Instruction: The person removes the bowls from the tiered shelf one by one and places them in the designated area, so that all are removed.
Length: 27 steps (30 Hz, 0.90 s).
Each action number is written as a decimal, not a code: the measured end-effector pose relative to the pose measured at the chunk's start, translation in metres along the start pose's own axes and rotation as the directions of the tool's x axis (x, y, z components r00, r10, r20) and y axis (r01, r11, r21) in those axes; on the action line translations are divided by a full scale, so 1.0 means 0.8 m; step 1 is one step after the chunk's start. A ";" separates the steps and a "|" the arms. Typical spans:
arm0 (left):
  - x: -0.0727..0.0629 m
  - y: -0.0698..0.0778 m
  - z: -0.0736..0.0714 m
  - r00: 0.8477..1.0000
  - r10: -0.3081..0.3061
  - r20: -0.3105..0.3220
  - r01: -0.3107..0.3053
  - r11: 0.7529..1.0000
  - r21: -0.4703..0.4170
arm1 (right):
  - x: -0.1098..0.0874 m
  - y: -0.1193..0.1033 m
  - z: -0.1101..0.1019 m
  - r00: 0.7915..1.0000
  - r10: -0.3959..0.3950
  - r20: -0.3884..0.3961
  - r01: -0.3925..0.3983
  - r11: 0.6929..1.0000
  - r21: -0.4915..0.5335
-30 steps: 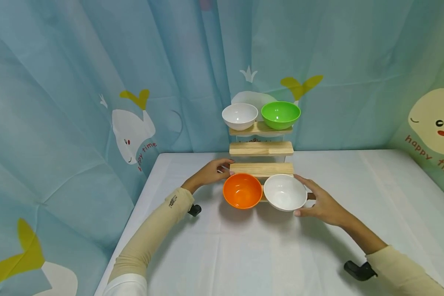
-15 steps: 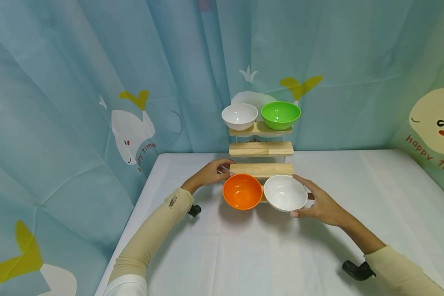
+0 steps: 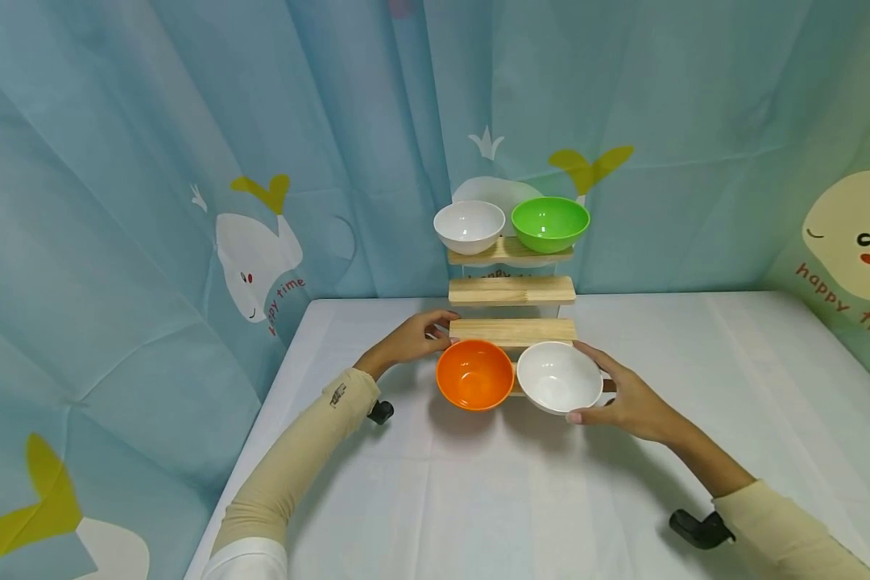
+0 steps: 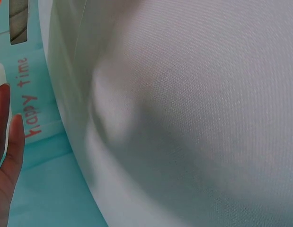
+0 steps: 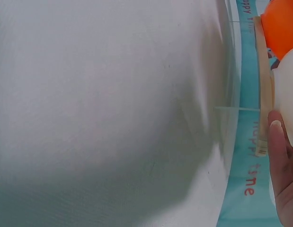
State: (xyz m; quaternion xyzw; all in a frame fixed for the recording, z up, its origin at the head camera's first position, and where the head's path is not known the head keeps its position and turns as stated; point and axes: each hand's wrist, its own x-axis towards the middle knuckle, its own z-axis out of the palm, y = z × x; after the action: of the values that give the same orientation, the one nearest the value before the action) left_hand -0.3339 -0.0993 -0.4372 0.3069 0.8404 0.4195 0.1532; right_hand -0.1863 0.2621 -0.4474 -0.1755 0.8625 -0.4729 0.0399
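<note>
At the left end of a tiered rack's third shelf (image 3: 512,329), my left hand (image 3: 409,338) holds the wood between thumb and forefinger. Two of its other fingers (image 4: 14,146) show extended in the left wrist view. An orange bowl (image 3: 474,375) sits on the lowest shelf, just right of that thumb. Beside it is a white bowl (image 3: 559,378), upright, at the shelf's right side. My right hand (image 3: 627,403) grips this bowl from the right, thumb at the front and forefinger at the back. The right wrist view shows a finger (image 5: 278,142) against the white bowl.
On the top shelf (image 3: 511,250) stand another white bowl (image 3: 470,226) and a green bowl (image 3: 550,225). The second shelf (image 3: 511,291) is bare wood. A white cloth (image 3: 435,499) covers the table; a blue printed curtain (image 3: 377,161) hangs behind.
My right thumb has shifted slightly left along the front of the white bowl. My left hand, the rack and the bowls otherwise stay in place.
</note>
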 end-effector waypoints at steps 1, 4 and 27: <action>0.000 0.000 0.000 1.000 0.000 0.000 0.000 1.000 -0.002 | 0.000 0.000 0.000 1.000 0.002 0.000 -0.002 1.000 0.001; 0.000 -0.001 0.000 1.000 0.000 0.001 0.000 1.000 -0.005 | -0.001 -0.002 0.000 1.000 0.009 0.002 -0.009 1.000 0.009; -0.001 -0.003 -0.001 1.000 -0.002 0.004 0.002 1.000 0.004 | -0.004 -0.001 -0.001 1.000 0.014 -0.017 -0.013 0.999 0.031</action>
State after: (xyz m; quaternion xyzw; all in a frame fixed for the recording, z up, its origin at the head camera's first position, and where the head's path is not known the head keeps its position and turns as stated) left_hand -0.3348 -0.1011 -0.4386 0.3073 0.8413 0.4170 0.1544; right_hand -0.1835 0.2633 -0.4462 -0.1649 0.8565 -0.4876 0.0385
